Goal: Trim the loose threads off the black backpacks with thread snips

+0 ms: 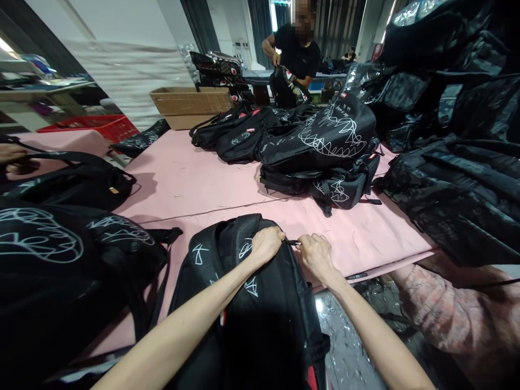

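A black backpack (264, 325) with white scribbled print lies at the table's near edge, right in front of me. My left hand (268, 244) is closed at its upper right edge, with the fingertips pinching the fabric there. Just to the right, my right hand (317, 257) pinches the end of a short black strap (291, 242). That strap stretches sideways from the backpack's edge between both hands. I cannot make out whether it is a zipper pull. The backpack's lower part is in dark shadow.
More black backpacks lie on the pink tabletop (174, 179): a printed pile (325, 135) ahead and a large one (81, 260) at left. Camouflage bags (467, 189) stack at right. A cardboard box (190, 105) and a co-worker (298, 59) are behind; a patterned sleeve (450, 314) reaches in at right.
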